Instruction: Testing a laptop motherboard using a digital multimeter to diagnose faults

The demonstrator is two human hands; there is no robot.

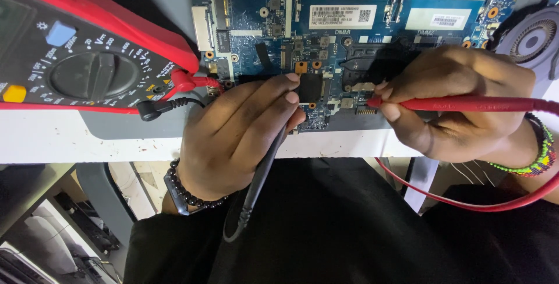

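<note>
Probing in hand: left hand (233,138) pinches black probe (262,173), right hand (460,106) grips red probe (466,105); both tips on blue laptop motherboard (349,28) beyond the fingers. Next calls for steady contact, multimeter (87,57) reading.

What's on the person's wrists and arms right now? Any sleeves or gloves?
No gloves: both hands bare. The left hand has a dark beaded bracelet and a black sleeve. The right hand has a multicoloured, mostly green beaded bracelet; no sleeve shows.
</note>
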